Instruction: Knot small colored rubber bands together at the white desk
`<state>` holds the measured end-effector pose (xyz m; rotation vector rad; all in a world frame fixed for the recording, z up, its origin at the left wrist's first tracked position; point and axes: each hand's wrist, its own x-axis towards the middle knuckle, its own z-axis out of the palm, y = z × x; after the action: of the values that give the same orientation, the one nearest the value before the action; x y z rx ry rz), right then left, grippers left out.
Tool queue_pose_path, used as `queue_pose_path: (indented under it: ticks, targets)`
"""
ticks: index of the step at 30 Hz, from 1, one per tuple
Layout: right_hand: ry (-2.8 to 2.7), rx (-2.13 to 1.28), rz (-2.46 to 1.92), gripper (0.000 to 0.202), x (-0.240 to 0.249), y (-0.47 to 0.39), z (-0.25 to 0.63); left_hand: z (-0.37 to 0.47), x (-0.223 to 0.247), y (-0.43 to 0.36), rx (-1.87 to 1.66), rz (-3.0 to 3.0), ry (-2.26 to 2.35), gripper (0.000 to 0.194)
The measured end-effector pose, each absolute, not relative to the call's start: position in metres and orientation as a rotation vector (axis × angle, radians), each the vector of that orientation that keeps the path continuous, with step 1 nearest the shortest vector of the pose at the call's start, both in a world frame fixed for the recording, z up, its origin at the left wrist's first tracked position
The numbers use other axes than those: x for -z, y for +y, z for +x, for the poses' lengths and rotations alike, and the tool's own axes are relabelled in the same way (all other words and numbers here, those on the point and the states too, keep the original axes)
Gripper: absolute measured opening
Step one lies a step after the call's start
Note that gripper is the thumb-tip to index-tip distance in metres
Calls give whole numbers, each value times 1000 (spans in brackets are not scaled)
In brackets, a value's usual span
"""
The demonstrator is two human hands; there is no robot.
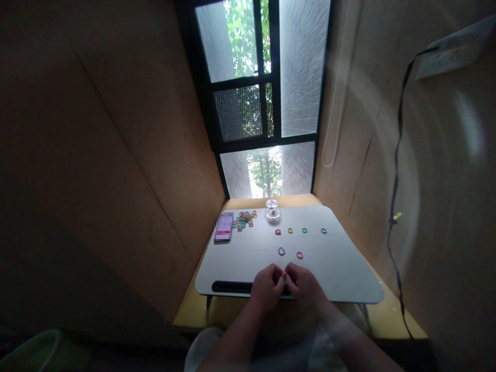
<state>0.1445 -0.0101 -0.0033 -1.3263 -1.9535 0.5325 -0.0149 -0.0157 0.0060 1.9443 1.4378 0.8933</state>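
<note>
Pinching small reddish band between fingertips of left hand and right hand, near front edge of table, nearer than 6 spaced rings. Apparently mid-handling; probably needing steady fingertip control.

- The one camera sat on the person's head and looked forward and down.
- It saw the white folding table from above, a bit tipped away.
- The left hand and right hand were close, low in the middle.
- The window was farther off, straight ahead and up top.
- The left wall and right wall filled the sides.
</note>
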Motion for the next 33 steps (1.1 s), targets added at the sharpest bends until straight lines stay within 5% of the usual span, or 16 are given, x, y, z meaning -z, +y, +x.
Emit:
queue_pose_path:
  ticks: [33]
  targets:
    - [-1963, -523, -1330, 15, 2, -11, 145, -14, -9, -17, -899, 1946, 1450, 17]
